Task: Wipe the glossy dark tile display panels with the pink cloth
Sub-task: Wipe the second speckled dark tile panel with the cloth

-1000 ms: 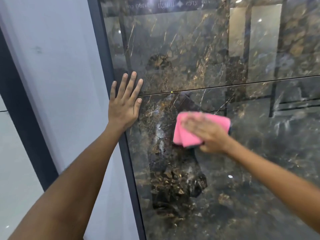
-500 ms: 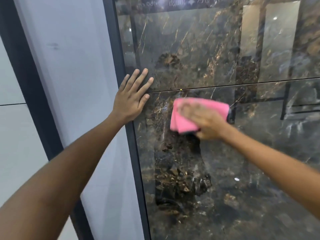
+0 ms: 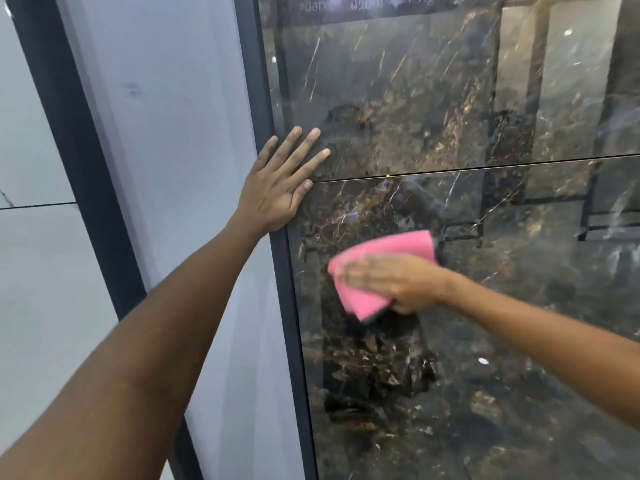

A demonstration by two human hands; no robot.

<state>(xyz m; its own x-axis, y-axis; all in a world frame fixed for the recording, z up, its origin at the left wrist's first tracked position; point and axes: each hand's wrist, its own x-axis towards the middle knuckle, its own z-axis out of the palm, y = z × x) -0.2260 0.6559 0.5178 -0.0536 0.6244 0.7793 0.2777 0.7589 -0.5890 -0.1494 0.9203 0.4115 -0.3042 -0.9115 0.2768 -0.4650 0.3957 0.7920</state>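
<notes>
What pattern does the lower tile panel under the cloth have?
The lower tile panel is dark marble-look with gold-brown veining, seen in the head view.

The cloth [image 3: 388, 251] is pink, folded, and lies flat against the lower panel [image 3: 485, 358] near its left edge, a short way under the seam; its lower corner hangs down in a point. Both panels are glossy dark stone-look tile — black-brown with gold and white veins — standing upright, one above the other. The upper panel [image 3: 398, 98] meets the lower at a thin, near-level seam. Reflections show in both.
</notes>
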